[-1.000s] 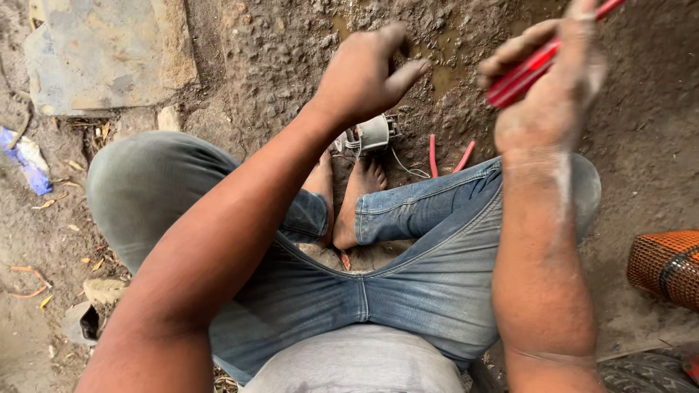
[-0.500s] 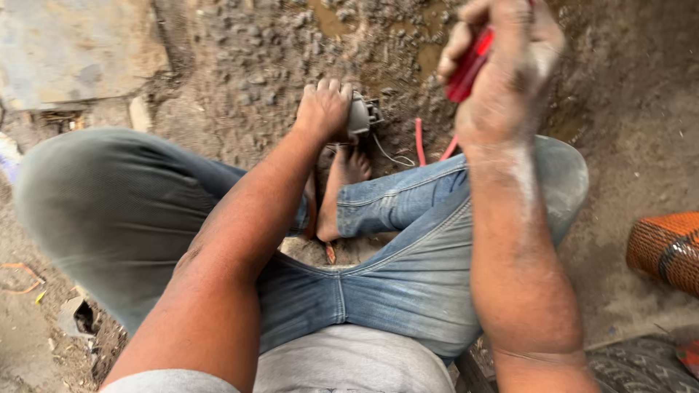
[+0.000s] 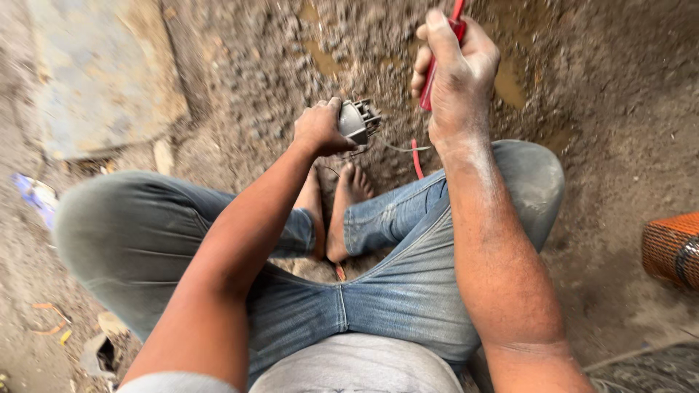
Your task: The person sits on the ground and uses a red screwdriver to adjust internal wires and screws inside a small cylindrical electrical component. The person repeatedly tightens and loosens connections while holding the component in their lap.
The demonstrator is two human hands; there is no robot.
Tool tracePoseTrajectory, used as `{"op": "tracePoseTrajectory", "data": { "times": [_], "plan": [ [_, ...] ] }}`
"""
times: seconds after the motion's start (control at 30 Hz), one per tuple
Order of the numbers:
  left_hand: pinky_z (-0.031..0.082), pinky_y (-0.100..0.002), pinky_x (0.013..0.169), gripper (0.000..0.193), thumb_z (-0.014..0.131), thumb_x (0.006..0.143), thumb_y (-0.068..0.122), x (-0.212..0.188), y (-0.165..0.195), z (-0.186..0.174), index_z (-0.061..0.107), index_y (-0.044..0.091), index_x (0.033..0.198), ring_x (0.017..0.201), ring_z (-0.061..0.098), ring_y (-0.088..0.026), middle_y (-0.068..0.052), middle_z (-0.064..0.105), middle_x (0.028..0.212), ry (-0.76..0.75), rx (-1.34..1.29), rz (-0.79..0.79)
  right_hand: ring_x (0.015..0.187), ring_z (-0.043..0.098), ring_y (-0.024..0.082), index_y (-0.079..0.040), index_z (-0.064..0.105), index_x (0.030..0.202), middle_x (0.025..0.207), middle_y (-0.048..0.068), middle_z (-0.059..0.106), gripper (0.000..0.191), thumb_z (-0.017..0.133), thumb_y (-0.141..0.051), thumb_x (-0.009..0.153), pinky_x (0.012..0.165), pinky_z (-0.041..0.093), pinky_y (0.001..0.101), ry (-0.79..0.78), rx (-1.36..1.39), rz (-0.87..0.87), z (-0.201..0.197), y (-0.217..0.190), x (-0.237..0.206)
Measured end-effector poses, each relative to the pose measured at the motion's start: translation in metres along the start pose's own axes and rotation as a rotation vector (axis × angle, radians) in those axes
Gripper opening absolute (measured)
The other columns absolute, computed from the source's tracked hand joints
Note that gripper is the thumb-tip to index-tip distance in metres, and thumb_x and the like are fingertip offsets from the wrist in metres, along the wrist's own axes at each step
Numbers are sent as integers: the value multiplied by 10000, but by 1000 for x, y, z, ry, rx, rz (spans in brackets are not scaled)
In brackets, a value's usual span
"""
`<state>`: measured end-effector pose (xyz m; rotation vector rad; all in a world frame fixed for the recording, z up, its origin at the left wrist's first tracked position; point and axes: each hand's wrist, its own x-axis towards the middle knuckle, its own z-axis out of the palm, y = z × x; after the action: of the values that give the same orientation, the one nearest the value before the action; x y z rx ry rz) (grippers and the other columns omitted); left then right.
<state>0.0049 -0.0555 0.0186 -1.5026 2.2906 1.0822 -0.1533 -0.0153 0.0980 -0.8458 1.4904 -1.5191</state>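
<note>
One possible package noted: a crumpled blue-and-white wrapper (image 3: 35,198) lying on the dirt ground (image 3: 619,87) at the left edge, beside the grey slab (image 3: 102,80). No labels, signs or screens observed.

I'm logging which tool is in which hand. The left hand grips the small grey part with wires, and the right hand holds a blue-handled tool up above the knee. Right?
Not quite: the tool in the right hand has a red handle, not blue, as the head view shows. The rest stands: the left hand grips the small grey part with wires.
</note>
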Motion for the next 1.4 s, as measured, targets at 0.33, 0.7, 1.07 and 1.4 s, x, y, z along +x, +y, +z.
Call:
{"op": "tracePoseTrajectory", "data": {
  "times": [0.33, 0.7, 1.07, 1.4],
  "plan": [
    [480, -462, 1070, 983, 924, 622, 273, -103, 2, -63, 505, 69, 1487, 1210, 597, -382, -170, 622, 1314, 510, -286, 602, 673, 595, 101, -4, 504, 1491, 989, 68, 692, 513, 591, -8, 986, 533, 531, 248, -90, -34, -315, -14, -77, -26],
    [410, -466, 1224, 967, 958, 711, 284, -152, 18, -59, 474, 44, 1512, 1414, 530, -381, -197, 558, 1475, 445, -507, 951, 713, 544, 139, -8, 538, 1218, 1106, 223, 637, 170, 585, 54, 1066, 700, 500, 244, 62, 94, -350, -81, -113, -164],
    [375, -566, 1188, 1045, 920, 586, 228, -162, 34, -50, 451, 77, 1508, 1391, 442, -441, -195, 498, 1490, 257, -216, 1104, 817, 530, 67, -15, 523, 1345, 1131, 107, 624, 445, 748, -178, 997, 745, 462, 167, 139, 107, -314, -59, -85, -207],
    [418, -567, 1085, 1079, 926, 580, 327, -143, 37, -35, 432, 49, 1499, 1239, 513, -434, -182, 531, 1454, 375, -128, 1065, 633, 492, 108, -62, 550, 1131, 844, 48, 557, 529, 570, -570, 985, 604, 443, 249, 284, 114, -552, -88, -114, -197]
  ]
}}
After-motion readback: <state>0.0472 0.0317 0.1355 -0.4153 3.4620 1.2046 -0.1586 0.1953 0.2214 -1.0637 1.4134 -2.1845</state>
